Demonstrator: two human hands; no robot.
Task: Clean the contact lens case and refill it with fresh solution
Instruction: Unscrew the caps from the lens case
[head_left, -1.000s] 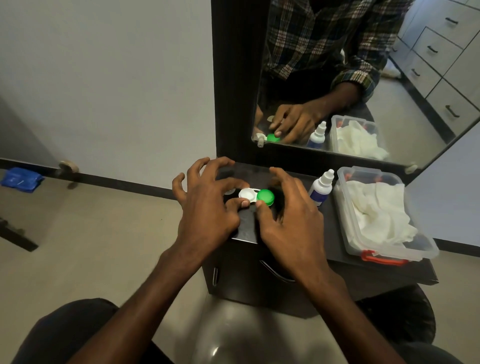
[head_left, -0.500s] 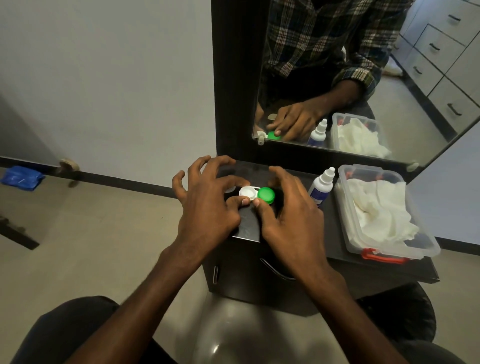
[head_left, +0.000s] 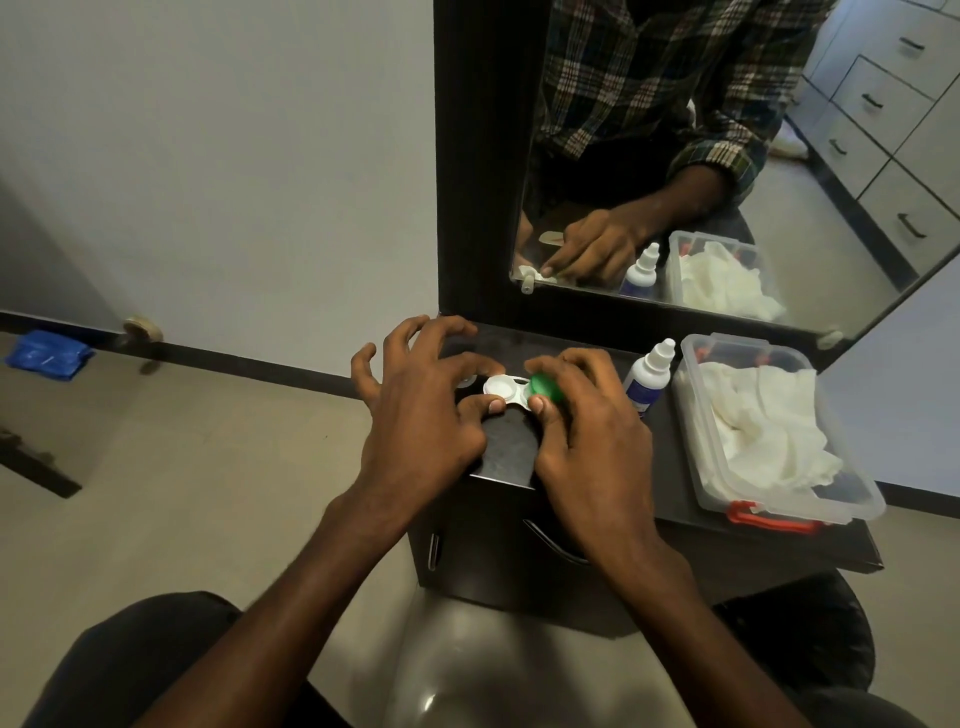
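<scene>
One lens case; one green cap; two hands; one bottle.

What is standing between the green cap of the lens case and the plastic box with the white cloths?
In the head view, the solution bottle stands between the green cap and the plastic box.

We see the contact lens case lying flat on the dark cabinet top, approx. centre, white body w/ two wells side by side. Left well is open, no cap, pale inside. Right well carries a green cap, blurred. The solution bottle stands upright just right of it, white w/ blue label, nozzle cap on.
</scene>
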